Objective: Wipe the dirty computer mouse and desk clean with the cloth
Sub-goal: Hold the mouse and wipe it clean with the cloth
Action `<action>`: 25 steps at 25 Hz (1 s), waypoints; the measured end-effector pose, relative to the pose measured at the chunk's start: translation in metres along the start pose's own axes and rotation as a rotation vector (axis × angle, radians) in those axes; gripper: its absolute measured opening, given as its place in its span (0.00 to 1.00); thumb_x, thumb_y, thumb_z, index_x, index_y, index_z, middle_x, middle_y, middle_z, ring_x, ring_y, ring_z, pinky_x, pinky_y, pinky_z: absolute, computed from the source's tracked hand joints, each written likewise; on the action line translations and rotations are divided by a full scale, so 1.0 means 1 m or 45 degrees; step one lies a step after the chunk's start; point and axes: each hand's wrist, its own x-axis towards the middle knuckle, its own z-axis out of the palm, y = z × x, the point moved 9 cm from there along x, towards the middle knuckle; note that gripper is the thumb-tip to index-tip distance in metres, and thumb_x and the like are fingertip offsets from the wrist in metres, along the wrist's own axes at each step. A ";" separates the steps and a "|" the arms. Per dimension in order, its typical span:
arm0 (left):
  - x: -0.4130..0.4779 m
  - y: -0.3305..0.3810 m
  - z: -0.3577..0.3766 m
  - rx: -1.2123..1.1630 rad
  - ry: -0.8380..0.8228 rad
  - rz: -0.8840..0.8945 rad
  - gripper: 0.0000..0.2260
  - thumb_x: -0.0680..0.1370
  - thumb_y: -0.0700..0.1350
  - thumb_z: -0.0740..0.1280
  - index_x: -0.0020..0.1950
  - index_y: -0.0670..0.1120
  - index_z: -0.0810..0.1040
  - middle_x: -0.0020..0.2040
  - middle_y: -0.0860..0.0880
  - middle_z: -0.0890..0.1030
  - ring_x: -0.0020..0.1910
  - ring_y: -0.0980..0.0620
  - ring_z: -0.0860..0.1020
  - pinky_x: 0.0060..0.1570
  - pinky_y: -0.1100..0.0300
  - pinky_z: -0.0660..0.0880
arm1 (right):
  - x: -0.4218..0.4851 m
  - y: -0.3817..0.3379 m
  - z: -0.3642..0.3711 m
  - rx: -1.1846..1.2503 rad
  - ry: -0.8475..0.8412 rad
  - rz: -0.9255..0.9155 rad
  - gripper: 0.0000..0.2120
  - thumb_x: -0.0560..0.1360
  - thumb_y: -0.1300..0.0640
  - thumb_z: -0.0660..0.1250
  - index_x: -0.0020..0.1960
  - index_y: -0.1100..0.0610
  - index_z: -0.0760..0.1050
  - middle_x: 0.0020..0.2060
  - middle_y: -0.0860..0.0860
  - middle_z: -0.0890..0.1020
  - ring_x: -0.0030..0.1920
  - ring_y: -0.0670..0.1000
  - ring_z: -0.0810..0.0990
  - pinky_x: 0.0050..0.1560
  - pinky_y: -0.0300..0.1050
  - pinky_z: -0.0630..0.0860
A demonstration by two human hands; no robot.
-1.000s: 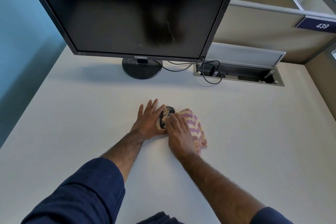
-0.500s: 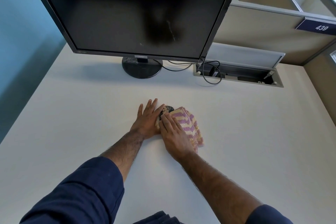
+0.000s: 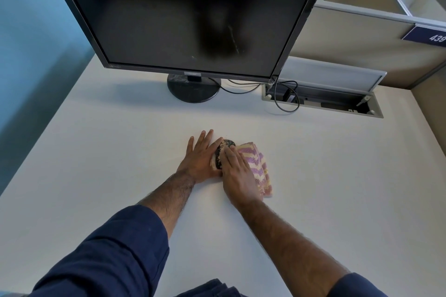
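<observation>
Dirty mouse (image 3: 225,149) sits mid-tabletop (image 3: 108,152), long axis pointing away from the person. Left hand (image 3: 200,160) lies flat, fingers straight, bracing its left side. Right hand (image 3: 237,173) presses the cloth (image 3: 257,166) in from the right with flat fingers, probably overlapping the mouse's edge.

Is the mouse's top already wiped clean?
No, the mouse is visibly speckled tan beside the right hand, which presses the cloth.

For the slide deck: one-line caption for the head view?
Left hand steadies the dirty mouse on the desk while right hand presses the striped cloth against it.
</observation>
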 end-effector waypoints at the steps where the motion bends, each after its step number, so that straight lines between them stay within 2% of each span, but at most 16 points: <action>1: 0.000 0.000 0.000 0.018 -0.008 0.002 0.49 0.72 0.70 0.68 0.84 0.53 0.47 0.84 0.48 0.39 0.82 0.49 0.35 0.78 0.42 0.35 | -0.001 -0.003 0.000 -0.011 0.009 -0.026 0.24 0.77 0.70 0.65 0.73 0.67 0.69 0.71 0.62 0.73 0.75 0.63 0.68 0.76 0.55 0.63; 4: 0.001 0.001 0.000 0.074 -0.004 0.011 0.45 0.76 0.67 0.66 0.84 0.53 0.46 0.84 0.46 0.39 0.82 0.47 0.35 0.78 0.42 0.36 | -0.006 -0.012 0.000 -0.049 0.022 -0.142 0.23 0.78 0.69 0.64 0.73 0.68 0.69 0.71 0.64 0.73 0.75 0.62 0.68 0.77 0.54 0.58; 7: 0.001 0.002 0.000 0.077 0.000 0.008 0.39 0.80 0.62 0.63 0.84 0.53 0.45 0.84 0.46 0.39 0.82 0.47 0.35 0.78 0.43 0.35 | -0.013 -0.019 0.001 -0.084 0.033 -0.246 0.22 0.80 0.67 0.58 0.73 0.67 0.69 0.71 0.63 0.73 0.74 0.61 0.69 0.78 0.53 0.53; 10: 0.001 0.000 0.000 0.086 0.010 0.009 0.37 0.81 0.59 0.62 0.84 0.54 0.45 0.84 0.47 0.38 0.81 0.48 0.34 0.78 0.43 0.33 | -0.024 -0.023 0.000 -0.084 0.023 -0.365 0.21 0.80 0.66 0.59 0.73 0.67 0.69 0.70 0.63 0.74 0.73 0.61 0.71 0.76 0.54 0.59; 13: 0.001 -0.001 0.001 0.027 0.001 0.006 0.45 0.76 0.67 0.65 0.84 0.54 0.46 0.84 0.48 0.38 0.81 0.49 0.34 0.78 0.44 0.32 | -0.025 -0.010 -0.016 0.014 0.072 -0.356 0.18 0.80 0.67 0.62 0.69 0.67 0.74 0.67 0.62 0.78 0.69 0.61 0.75 0.75 0.55 0.65; 16: 0.001 0.000 0.003 -0.001 -0.008 0.001 0.53 0.69 0.77 0.65 0.84 0.53 0.46 0.83 0.50 0.37 0.81 0.50 0.32 0.78 0.43 0.33 | -0.020 0.016 -0.037 0.141 0.190 -0.167 0.21 0.74 0.73 0.68 0.67 0.68 0.76 0.64 0.62 0.79 0.67 0.62 0.76 0.71 0.59 0.70; 20: 0.002 -0.001 0.004 0.033 -0.003 0.001 0.54 0.68 0.78 0.65 0.84 0.53 0.46 0.83 0.49 0.37 0.81 0.50 0.32 0.78 0.42 0.34 | -0.010 0.023 -0.038 0.147 0.184 -0.021 0.24 0.71 0.75 0.70 0.66 0.69 0.76 0.64 0.64 0.79 0.69 0.63 0.75 0.70 0.60 0.71; 25: 0.002 -0.001 0.002 0.035 -0.007 -0.003 0.52 0.69 0.75 0.66 0.84 0.54 0.46 0.84 0.49 0.37 0.81 0.49 0.33 0.78 0.43 0.33 | -0.015 0.001 -0.021 0.131 0.096 -0.151 0.18 0.77 0.70 0.69 0.66 0.66 0.77 0.63 0.61 0.80 0.69 0.60 0.76 0.73 0.55 0.69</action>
